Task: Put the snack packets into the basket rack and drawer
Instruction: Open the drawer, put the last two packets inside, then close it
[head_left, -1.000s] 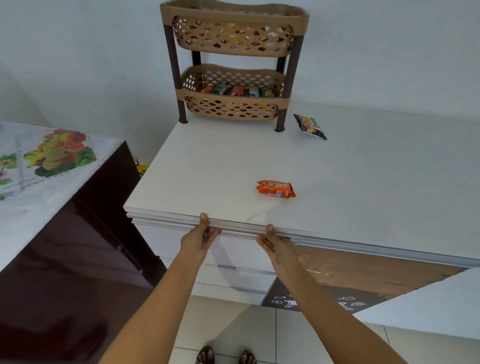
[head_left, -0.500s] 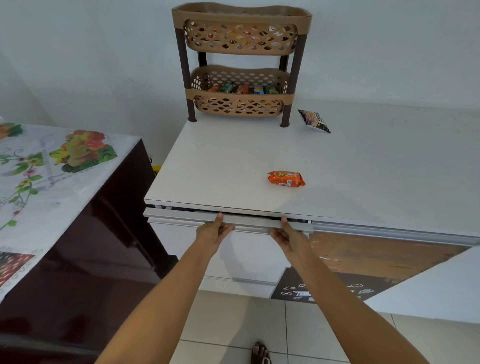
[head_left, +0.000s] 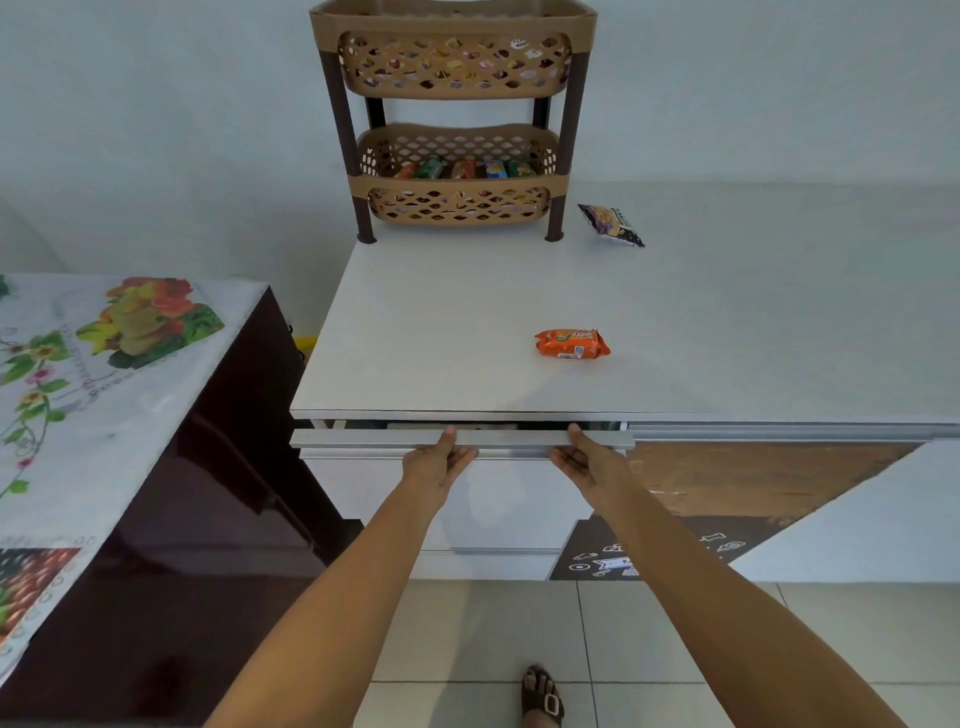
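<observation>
Both hands grip the grey front lip of the top drawer (head_left: 363, 439), which stands pulled out a few centimetres from under the white counter (head_left: 441, 332). My left hand (head_left: 436, 460) holds it left of centre, my right hand (head_left: 582, 457) right of centre. An orange snack packet (head_left: 571, 343) lies on the counter near the front. A dark purple packet (head_left: 610, 224) lies further back, right of the tan two-tier basket rack (head_left: 452, 150). Several packets fill both rack tiers. The drawer's inside is hidden.
A dark brown cabinet (head_left: 208, 519) with a fruit-print cover (head_left: 104, 364) stands close on the left. More white drawer fronts sit below the open one. A brown panel (head_left: 753, 478) lies to the right under the counter. My sandalled foot (head_left: 543, 696) is on the tiled floor.
The drawer has slid out from shut to slightly open, pulled by both hands. My view has backed away from the counter.
</observation>
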